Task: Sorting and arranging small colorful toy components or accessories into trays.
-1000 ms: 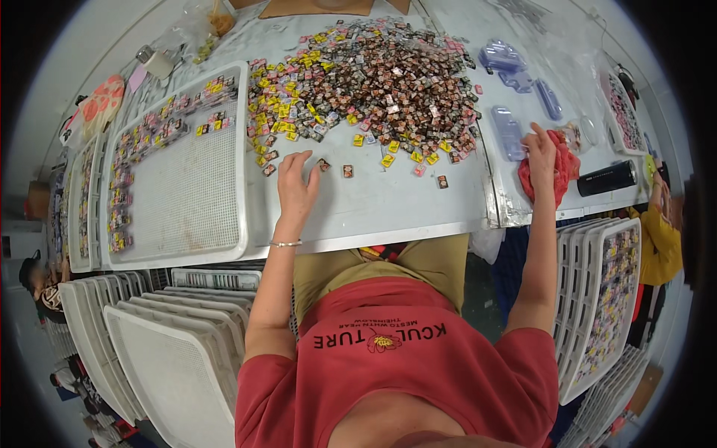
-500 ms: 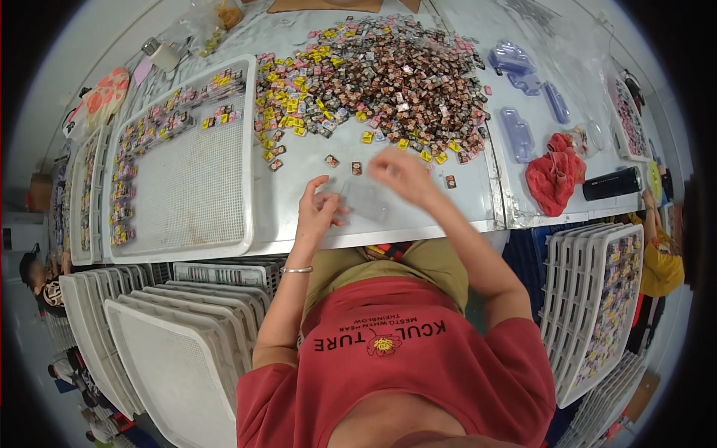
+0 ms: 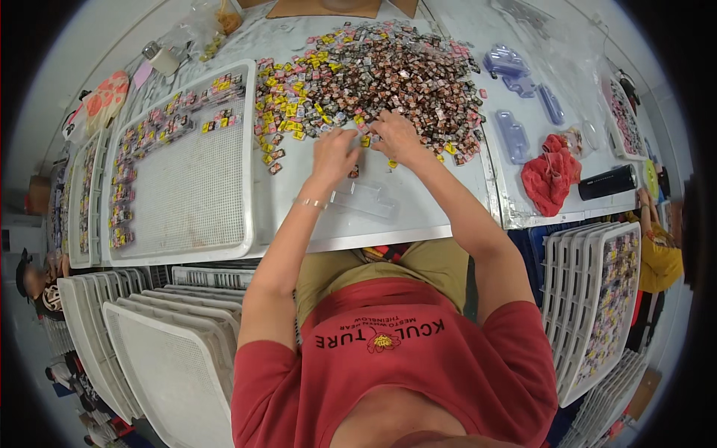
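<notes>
- While both forearms reach across the white surface (image 3: 418, 216), the left hand (image 3: 334, 153) and right hand (image 3: 393, 136) meet at the near edge of the big heap of small brown, yellow and pink wrapped pieces (image 3: 373, 75).
- Fingers of both hands curl down onto the pieces; whether either pinches one, I cannot tell.
- A clear plastic moulded tray (image 3: 366, 198) lies just beside the left wrist, nearer the surface's front edge.
- A white mesh tray (image 3: 187, 187) with rows of pieces sits toward the left edge.
- A crumpled red cloth (image 3: 549, 175) lies near the right edge.
</notes>
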`<action>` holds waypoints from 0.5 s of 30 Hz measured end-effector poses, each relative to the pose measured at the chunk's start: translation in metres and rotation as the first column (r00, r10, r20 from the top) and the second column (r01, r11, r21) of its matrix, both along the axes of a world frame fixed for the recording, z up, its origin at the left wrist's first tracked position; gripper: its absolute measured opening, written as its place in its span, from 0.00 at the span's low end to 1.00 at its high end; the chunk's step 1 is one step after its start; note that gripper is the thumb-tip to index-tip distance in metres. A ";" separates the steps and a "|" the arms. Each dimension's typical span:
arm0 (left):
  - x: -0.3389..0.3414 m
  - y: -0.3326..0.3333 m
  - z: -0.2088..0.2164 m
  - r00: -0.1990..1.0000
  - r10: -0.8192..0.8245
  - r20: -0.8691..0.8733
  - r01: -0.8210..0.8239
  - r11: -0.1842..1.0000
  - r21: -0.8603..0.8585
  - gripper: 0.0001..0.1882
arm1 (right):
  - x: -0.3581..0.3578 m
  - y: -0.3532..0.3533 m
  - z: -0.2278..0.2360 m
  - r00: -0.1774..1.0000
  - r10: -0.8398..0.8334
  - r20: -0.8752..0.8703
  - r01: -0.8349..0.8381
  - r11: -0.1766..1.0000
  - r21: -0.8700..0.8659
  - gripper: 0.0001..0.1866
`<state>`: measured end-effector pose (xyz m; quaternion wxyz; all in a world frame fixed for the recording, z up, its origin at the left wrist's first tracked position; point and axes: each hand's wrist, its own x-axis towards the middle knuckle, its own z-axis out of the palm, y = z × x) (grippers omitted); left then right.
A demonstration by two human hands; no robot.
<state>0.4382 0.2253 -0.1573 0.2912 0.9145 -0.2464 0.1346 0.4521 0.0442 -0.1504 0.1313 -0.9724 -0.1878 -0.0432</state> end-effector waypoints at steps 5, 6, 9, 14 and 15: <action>0.035 -0.017 -0.015 0.995 -0.082 -0.063 0.088 0.992 0.089 0.15 | 0.007 0.000 -0.005 1.000 -0.019 -0.003 0.019 1.000 0.005 0.17; 0.037 -0.015 -0.010 0.986 -0.116 -0.120 0.129 0.986 0.107 0.13 | 0.005 -0.001 0.001 1.000 0.002 0.015 -0.003 1.000 0.023 0.15; 0.034 0.003 0.000 0.983 -0.174 -0.053 0.176 0.984 0.022 0.12 | -0.004 -0.015 0.005 0.997 -0.020 0.071 -0.006 0.938 0.346 0.14; -0.026 0.058 0.031 0.896 -0.268 -0.354 0.229 0.962 -0.150 0.12 | -0.063 -0.006 0.008 0.932 0.183 -0.311 0.068 0.758 0.649 0.15; -0.038 0.063 0.028 0.894 -0.266 -0.361 0.227 0.963 -0.148 0.12 | -0.074 0.006 0.003 0.911 0.251 -0.328 0.035 0.746 0.665 0.14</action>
